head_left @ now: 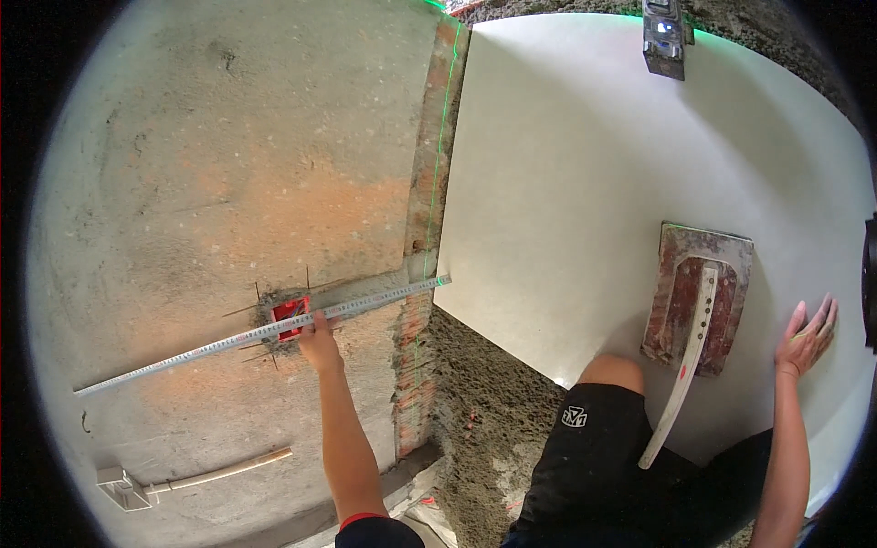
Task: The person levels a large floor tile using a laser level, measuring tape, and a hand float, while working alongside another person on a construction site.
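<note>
My left hand (320, 345) grips a long silver steel ruler (210, 349) with its fingers closed. The ruler slants across the concrete wall, from the lower left to the corner of the large pale tile, and crosses a red electrical box (290, 316) set in the wall. My hand is just below that box. On the right, my right hand (806, 340) rests flat on the pale tile (557, 173), fingers spread and nothing held. Beside it lies a mortar-stained rectangular paddle (667, 310) with a long pale handle.
A laser level (663, 41) stands at the tile's far edge; its green line runs down the brick strip (422, 183) at the wall. Rough mortar (484, 384) borders the tile. A grey box with a pipe (123, 490) is at lower left. My bent leg (585, 438) is on the tile.
</note>
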Available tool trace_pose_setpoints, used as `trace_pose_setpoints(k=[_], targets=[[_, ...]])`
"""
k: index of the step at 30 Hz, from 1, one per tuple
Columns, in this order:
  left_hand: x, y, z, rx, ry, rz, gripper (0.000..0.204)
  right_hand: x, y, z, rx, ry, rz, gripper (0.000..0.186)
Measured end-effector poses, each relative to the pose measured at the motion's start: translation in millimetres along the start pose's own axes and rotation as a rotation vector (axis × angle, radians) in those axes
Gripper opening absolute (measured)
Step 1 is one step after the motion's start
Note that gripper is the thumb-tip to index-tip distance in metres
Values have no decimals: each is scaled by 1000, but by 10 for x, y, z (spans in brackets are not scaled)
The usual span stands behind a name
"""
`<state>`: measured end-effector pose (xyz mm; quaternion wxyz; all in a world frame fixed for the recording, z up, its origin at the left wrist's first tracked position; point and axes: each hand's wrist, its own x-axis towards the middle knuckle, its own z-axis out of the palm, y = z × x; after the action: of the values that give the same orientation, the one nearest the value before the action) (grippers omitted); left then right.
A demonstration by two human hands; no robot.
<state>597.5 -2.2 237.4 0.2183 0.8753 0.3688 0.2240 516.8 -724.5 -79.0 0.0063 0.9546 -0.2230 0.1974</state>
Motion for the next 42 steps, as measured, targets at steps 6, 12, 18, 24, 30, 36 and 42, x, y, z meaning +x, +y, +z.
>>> trace_pose_setpoints(k=[6,12,18,24,30,36,42], targets=[[5,11,-2,17,-6,6,36,19,-53,-18,22,12,2,53],[0,-5,-14,35,1,28,36,-4,-22,9,-14,8,2,53],[-12,21,-8,81,-9,13,34,-9,-16,-5,-27,2,-16,53],[-5,67,-15,139,7,13,34,18,-78,-52,-20,-12,0,53],[11,10,-12,83,31,-13,33,-13,-32,-13,-34,-29,8,53],[14,-10,-6,-33,7,-9,34,4,-23,-7,-19,-8,-15,53],[40,-21,-40,21,9,-5,33,-4,-18,-1,-28,-6,-16,53]])
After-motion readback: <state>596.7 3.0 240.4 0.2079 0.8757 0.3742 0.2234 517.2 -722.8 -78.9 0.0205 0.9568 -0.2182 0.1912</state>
